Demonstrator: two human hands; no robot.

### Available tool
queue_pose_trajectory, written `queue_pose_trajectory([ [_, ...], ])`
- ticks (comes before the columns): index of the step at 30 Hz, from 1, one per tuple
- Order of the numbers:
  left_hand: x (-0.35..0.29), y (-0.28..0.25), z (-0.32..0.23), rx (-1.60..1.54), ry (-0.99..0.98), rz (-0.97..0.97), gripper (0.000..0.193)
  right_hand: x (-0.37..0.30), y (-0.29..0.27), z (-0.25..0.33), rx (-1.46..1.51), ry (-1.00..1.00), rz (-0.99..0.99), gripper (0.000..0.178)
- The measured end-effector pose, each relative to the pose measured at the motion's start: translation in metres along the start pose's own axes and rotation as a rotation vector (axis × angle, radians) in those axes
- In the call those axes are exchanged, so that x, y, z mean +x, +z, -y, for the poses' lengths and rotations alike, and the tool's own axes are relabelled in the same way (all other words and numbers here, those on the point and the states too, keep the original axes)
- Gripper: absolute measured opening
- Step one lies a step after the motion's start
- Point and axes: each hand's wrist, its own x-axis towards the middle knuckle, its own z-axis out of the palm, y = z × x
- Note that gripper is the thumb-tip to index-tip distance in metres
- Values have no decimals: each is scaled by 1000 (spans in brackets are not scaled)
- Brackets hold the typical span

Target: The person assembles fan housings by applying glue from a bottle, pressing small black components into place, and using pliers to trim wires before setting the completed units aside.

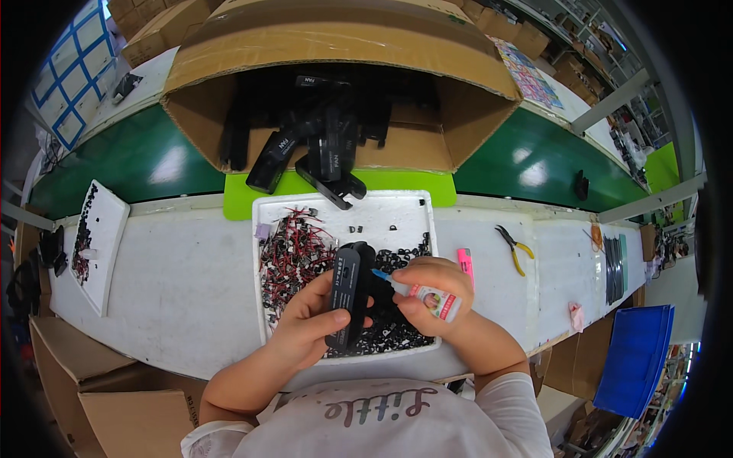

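My left hand (311,317) is closed around a long black plastic housing (349,294) with small white print, held upright over a white foam tray (267,200). In my right hand (435,294) is a small white glue bottle (441,303) with a printed label. Its blue nozzle (379,273) points left and lies close to the housing's right edge; whether it touches, I cannot tell. Beneath the hands, the tray holds red-and-black wired parts (294,256) on its left side and many small black plastic pieces (393,336) on its right.
A big cardboard box (343,57) lies open toward me at the back, black housings (328,145) spilling onto a green mat (237,197). Yellow-handled pliers (515,248) and a pink marker (466,263) lie right of the tray. Another white tray (103,252) stands far left; a blue bin (634,359) is at right.
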Motion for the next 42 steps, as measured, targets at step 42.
queue_pose_trajectory([
  [42, 6, -9, -14, -35, 237, -98, 42, 17, 16, -55, -747, 25, 331, 27],
])
